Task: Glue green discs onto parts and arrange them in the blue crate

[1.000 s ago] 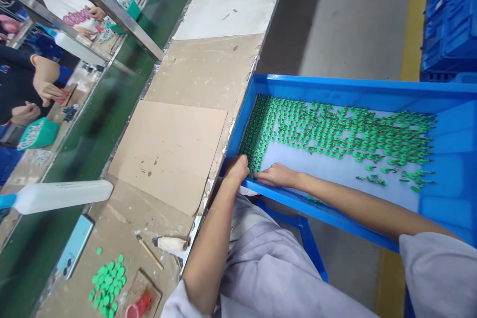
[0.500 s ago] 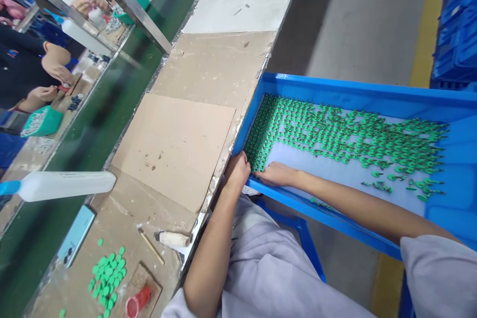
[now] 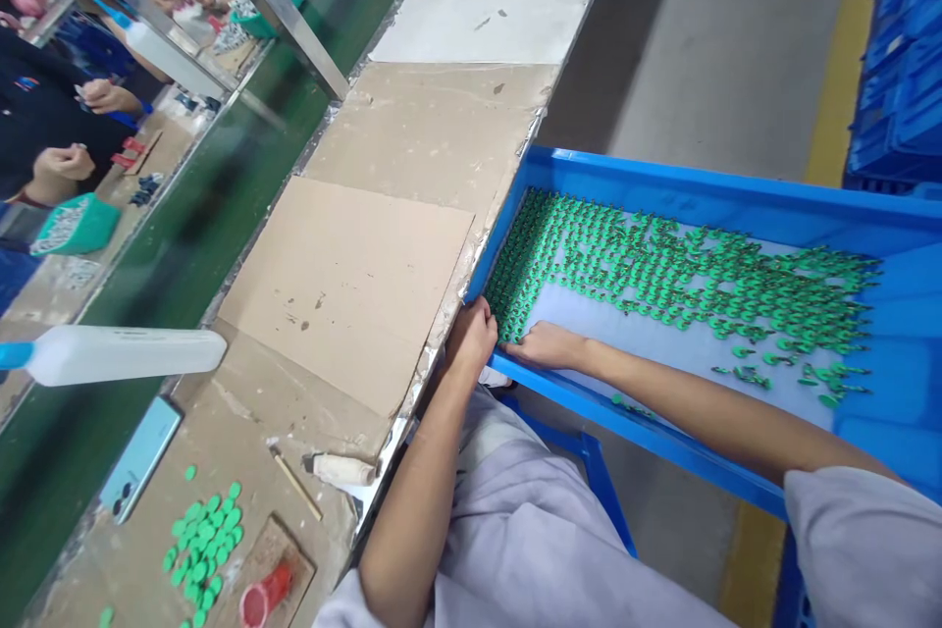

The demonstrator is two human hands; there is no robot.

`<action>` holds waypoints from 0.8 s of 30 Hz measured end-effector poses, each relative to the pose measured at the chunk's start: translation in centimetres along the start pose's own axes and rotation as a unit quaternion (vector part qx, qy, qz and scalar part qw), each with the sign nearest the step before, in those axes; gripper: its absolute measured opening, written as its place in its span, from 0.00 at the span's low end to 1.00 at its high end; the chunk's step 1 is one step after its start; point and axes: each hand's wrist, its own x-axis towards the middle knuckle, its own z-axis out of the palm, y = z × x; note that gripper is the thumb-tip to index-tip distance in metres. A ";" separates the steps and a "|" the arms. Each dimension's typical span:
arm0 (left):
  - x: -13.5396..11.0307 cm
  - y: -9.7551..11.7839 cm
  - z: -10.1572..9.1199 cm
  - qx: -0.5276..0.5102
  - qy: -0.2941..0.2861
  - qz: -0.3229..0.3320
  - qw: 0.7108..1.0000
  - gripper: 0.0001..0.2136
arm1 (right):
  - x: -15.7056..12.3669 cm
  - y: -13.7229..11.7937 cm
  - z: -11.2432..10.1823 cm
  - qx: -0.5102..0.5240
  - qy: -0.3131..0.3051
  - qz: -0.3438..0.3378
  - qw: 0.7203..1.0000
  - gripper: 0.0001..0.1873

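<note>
A blue plastic tray (image 3: 706, 179) holds many small green discs with dark pieces on them (image 3: 589, 240), in close rows on a pale sheet (image 3: 581, 314). My left hand (image 3: 472, 334) is closed at the tray's near left corner, its fingers curled over the rim. Inside that same corner my right hand (image 3: 549, 345) is closed low over the sheet, fingertips beside the end of the left-hand rows. What those fingertips hold, if anything, is too small and hidden to name.
On the bench to the left lie a cardboard sheet (image 3: 345, 285), a white bottle (image 3: 132, 355), a phone (image 3: 141, 458), loose green discs (image 3: 202, 545), a stick (image 3: 295, 483) and a red cup (image 3: 265, 597). Across the green belt (image 3: 198, 216), a co-worker's hands (image 3: 66, 162) are at work.
My two hands keep nearly the same place at the tray's corner. The whole view has shifted slightly. Across the belt, the co-worker's hands have lifted away from a red piece on their bench.
</note>
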 end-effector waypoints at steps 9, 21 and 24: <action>0.0 0.2 -0.3 0.003 -0.016 0.008 1.000 0.03 | 0.4 -0.3 0.0 0.019 0.011 0.030 0.999 0.15; 0.5 1.8 -1.2 0.068 -0.169 -0.034 0.983 0.05 | -2.3 0.0 1.1 0.149 0.010 0.124 0.981 0.12; 1.0 2.9 -1.0 0.100 -0.198 -0.049 0.974 0.09 | -2.0 -0.3 1.7 0.167 0.005 0.132 0.977 0.13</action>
